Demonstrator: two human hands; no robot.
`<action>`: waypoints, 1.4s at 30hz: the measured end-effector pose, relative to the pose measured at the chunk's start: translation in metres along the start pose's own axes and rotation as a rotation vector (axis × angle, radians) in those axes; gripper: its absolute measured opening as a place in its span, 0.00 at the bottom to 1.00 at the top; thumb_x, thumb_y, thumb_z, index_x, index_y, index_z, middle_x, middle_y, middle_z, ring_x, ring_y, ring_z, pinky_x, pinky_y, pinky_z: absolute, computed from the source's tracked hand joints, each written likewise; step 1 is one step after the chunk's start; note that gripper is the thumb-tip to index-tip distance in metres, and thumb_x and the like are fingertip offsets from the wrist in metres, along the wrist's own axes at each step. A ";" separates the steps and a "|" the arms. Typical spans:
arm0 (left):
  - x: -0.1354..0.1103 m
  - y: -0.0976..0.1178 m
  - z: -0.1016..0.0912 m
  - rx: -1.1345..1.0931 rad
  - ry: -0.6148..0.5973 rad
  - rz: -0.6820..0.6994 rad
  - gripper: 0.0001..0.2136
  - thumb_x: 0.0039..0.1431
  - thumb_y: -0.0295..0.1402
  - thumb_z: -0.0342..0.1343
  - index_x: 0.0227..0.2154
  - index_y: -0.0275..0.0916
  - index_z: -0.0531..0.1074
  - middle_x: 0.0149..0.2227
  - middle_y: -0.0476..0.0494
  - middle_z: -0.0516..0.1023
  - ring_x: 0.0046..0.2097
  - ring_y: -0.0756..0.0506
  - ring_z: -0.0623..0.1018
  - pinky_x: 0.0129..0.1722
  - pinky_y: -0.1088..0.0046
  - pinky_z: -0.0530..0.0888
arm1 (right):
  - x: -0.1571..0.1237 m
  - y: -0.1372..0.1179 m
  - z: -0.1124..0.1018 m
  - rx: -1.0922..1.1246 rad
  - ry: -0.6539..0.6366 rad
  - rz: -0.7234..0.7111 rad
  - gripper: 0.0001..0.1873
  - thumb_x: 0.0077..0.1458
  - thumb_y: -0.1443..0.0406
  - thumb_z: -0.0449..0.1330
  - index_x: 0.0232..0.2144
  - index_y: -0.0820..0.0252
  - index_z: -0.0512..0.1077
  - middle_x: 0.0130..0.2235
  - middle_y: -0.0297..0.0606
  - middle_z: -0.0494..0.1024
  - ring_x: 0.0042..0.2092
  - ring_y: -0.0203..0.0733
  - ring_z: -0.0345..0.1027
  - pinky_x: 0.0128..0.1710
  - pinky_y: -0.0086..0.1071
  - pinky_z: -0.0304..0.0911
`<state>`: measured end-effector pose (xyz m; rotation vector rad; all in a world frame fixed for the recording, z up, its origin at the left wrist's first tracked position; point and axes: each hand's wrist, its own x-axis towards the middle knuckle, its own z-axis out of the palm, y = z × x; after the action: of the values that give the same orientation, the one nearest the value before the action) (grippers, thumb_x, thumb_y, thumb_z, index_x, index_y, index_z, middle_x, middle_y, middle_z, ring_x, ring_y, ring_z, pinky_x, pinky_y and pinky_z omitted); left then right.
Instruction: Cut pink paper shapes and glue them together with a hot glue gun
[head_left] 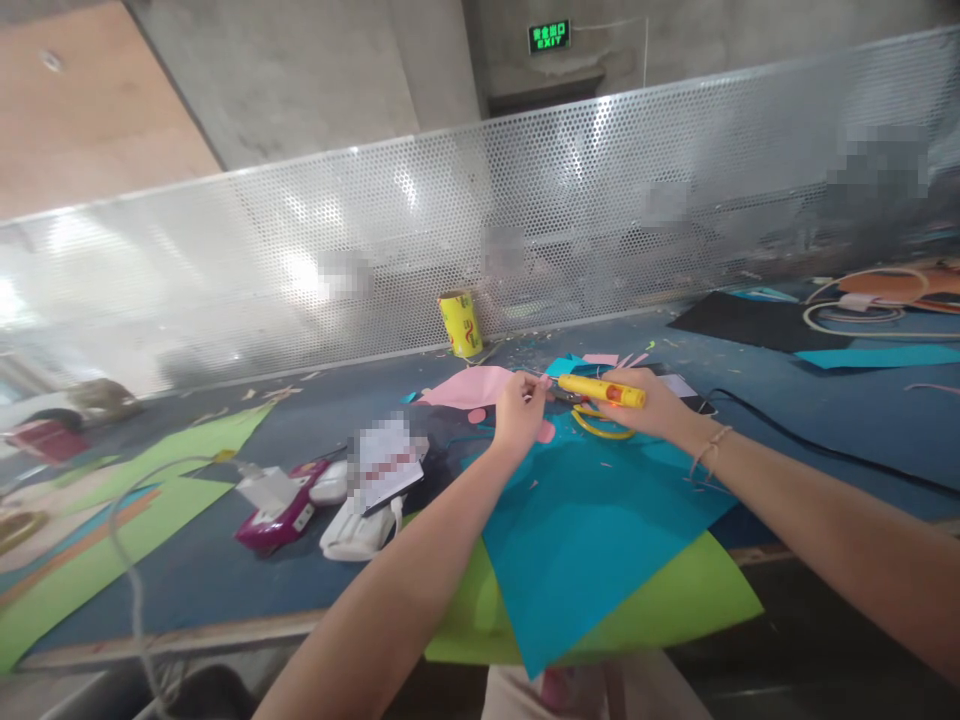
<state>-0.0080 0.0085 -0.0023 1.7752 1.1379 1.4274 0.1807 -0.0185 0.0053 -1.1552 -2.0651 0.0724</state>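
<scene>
My right hand (pixel 649 395) is wrapped round a yellow hot glue gun (pixel 600 388), whose orange switch shows and whose tip points left. Close to that tip, my left hand (pixel 521 410) has its fingertips pinched together; what is between them is too small to make out. A piece of pink paper (pixel 469 387) lies just left of my left hand, with a small pink disc (pixel 477 416) below it. Under the glue gun show the yellow handles of scissors (pixel 600 425). Below both hands a blue sheet (pixel 592 540) covers part of a green sheet (pixel 697 600) at the table edge.
A yellow cylindrical can (pixel 460 325) stands by the perforated metal screen (pixel 360 250). To the left are a purple power strip (pixel 277 525) with plugs, a phone (pixel 386 465) and green paper (pixel 127 540). Black paper (pixel 739 320) and a black cable (pixel 817 435) lie at right.
</scene>
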 end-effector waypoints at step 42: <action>0.000 -0.001 -0.002 0.023 0.069 0.008 0.05 0.54 0.31 0.50 0.24 0.39 0.62 0.24 0.47 0.75 0.33 0.47 0.76 0.36 0.70 0.70 | 0.003 -0.008 0.000 0.318 0.018 0.305 0.12 0.44 0.61 0.60 0.32 0.60 0.74 0.30 0.38 0.78 0.32 0.43 0.73 0.29 0.32 0.68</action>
<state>-0.0104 0.0086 -0.0026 1.7604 1.1876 1.4964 0.1739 -0.0206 0.0102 -1.2494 -1.7662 0.5159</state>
